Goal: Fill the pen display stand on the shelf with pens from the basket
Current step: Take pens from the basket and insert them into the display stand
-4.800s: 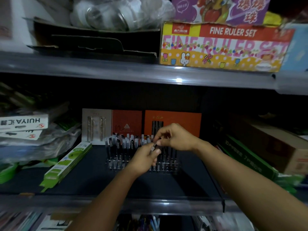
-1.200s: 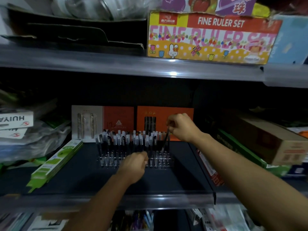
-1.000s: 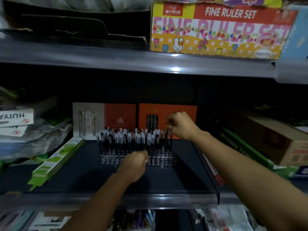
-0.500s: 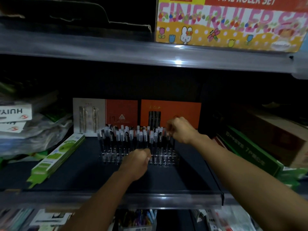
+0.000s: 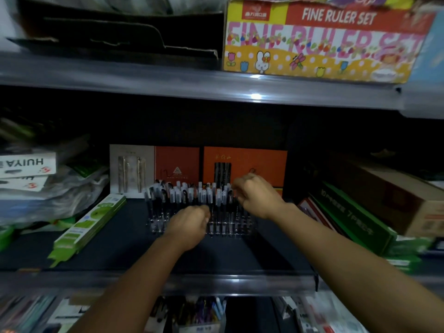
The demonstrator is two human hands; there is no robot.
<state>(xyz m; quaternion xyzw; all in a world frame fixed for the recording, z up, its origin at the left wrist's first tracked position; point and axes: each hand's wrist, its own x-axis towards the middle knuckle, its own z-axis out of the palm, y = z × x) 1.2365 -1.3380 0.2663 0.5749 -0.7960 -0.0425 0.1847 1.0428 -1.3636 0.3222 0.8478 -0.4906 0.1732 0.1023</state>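
Clear plastic pen display stand (image 5: 199,219) mid-shelf, nearly full. Right hand (image 5: 258,197) curled at its 3 o'clock edge, left hand (image 5: 189,223) fisted at 6; contents indiscernible. Best lowered vertically into free slots.

Both arms outstretched — left hand (image 5: 189,224) and right hand (image 5: 255,195) curled.

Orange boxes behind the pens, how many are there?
2. One orange box stands behind the middle of the pen display stand; the other orange box stands right of it, behind the right hand. More may be hidden in the dark.
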